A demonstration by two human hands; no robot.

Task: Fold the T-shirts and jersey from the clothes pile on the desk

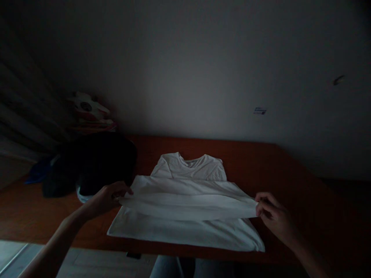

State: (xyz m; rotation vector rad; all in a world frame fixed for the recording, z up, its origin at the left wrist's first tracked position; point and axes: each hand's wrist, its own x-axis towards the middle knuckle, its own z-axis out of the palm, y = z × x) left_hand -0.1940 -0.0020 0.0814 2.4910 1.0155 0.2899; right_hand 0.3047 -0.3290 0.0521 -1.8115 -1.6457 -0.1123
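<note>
1. Dark clothing pile, on the counter.
2. Left hand, fingers closed on the white shirt's edge.
3. White shirt, on the counter between the hands, partly folded.
4. Right hand, pinching its opposite edge.

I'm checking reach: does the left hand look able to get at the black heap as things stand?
Probably yes: the black heap lies close, with nothing visibly between, but the left hand would likely have to release the white shirt.

Likely a home room, with curtain and clothes.
</note>
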